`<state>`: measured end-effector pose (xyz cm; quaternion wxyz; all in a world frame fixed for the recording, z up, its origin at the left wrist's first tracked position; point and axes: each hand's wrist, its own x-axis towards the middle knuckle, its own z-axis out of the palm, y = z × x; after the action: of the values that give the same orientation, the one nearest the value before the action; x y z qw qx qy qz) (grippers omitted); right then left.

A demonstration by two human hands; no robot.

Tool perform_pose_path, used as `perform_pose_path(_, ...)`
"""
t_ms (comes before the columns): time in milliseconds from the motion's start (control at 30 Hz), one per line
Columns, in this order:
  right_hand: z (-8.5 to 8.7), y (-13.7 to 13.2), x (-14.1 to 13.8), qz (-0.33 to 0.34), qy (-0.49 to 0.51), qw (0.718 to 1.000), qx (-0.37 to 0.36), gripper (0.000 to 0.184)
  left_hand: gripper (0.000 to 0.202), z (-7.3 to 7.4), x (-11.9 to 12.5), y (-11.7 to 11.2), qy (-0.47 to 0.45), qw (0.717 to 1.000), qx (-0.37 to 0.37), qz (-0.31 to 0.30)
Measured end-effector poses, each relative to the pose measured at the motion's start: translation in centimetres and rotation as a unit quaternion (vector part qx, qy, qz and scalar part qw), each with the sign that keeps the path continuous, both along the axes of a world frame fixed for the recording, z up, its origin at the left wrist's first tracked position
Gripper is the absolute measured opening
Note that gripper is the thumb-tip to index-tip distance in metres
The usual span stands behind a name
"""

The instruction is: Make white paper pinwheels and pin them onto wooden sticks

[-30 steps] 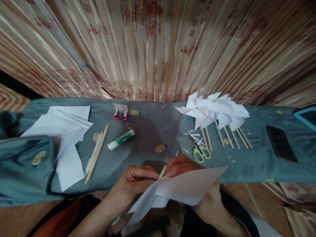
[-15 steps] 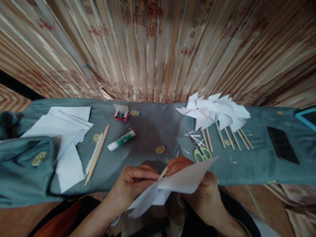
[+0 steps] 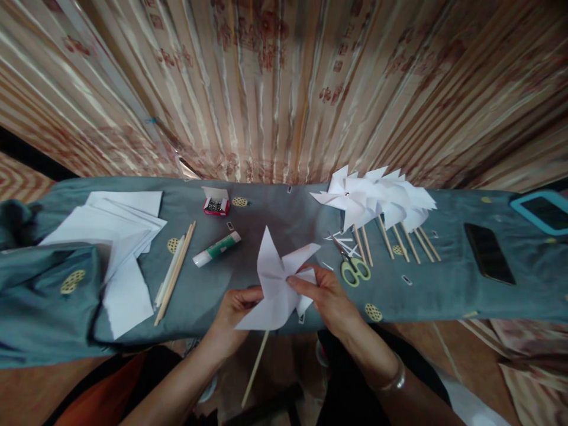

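A white paper pinwheel [image 3: 277,299] on a wooden stick [image 3: 255,370] is held between my hands over the table's front edge, its face turned up toward me and the stick pointing down. My right hand [image 3: 326,293] is closed on it, the thumb pressing near the centre. From the left, my left hand [image 3: 237,307] grips behind the blades; its fingertips are partly hidden by the paper. Scissors [image 3: 355,269] with green handles lie just right of my right hand, beside thin white paper strips [image 3: 348,244].
Several finished pinwheels [image 3: 377,198] lie at the back right. Further right are a phone [image 3: 488,254] and a blue-framed device [image 3: 541,210]. Leftward lie a glue stick [image 3: 217,248], a small red box of pins [image 3: 216,204], wooden sticks [image 3: 177,272] and white paper sheets [image 3: 128,248].
The pinwheel has been turned so its face shows toward me and its stick now points down. My right hand has moved from behind the paper to its front centre.
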<state>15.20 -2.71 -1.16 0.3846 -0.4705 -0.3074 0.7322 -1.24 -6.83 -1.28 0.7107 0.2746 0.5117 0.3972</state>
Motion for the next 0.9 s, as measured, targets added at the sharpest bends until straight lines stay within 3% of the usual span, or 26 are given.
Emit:
perform_pose_path(267,-0.3,0.1,-0.4,-0.040,0.008,0.999,-0.001,0.033,0.025,-0.5,0.6,-0.3,0.025,0.998,0.044,0.022)
perform_pose_path(367,-0.2,0.1,-0.5,-0.043,0.004,0.999,0.019,0.031,0.027,-0.5,1.1,-0.6,-0.004,0.997,0.050,0.050)
perform_pose_path(633,0.1,0.4,-1.2,-0.049,-0.011,0.997,0.059,0.030,0.033,0.8,2.0,-1.5,-0.056,0.992,0.030,0.112)
perform_pose_path(900,0.1,1.2,-1.1,0.008,-0.055,0.996,0.075,0.031,0.048,1.2,2.1,-3.5,-0.051,0.997,-0.007,0.056)
